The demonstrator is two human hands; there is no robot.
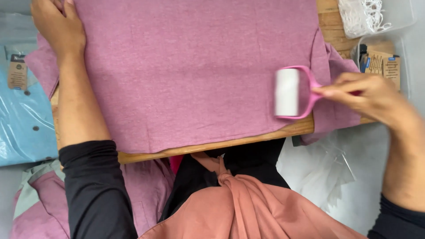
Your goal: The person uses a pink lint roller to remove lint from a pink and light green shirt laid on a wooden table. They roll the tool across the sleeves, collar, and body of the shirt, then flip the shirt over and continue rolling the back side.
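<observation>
Your right hand (369, 95) grips the pink lint roller (292, 93) by its handle, light and rigid, at the mauve shirt's (195, 66) right edge; your left hand (57, 26) lies open, pinning that soft, limp shirt.

Packaged shirts and supply bins surrounding the board

A bagged blue shirt (22, 119) is lying far left; clear bins (389, 26) are sitting far right, holding white string (361, 15) and cardboard tags (383, 64).

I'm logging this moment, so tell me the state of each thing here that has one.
Pink garment: spread flat on the wooden board.
Lint roller: on the garment, blurred.
Right hand: gripping the roller's handle.
Left hand: pressed on the garment's far corner.
Blue shirt: bagged in clear plastic.
</observation>
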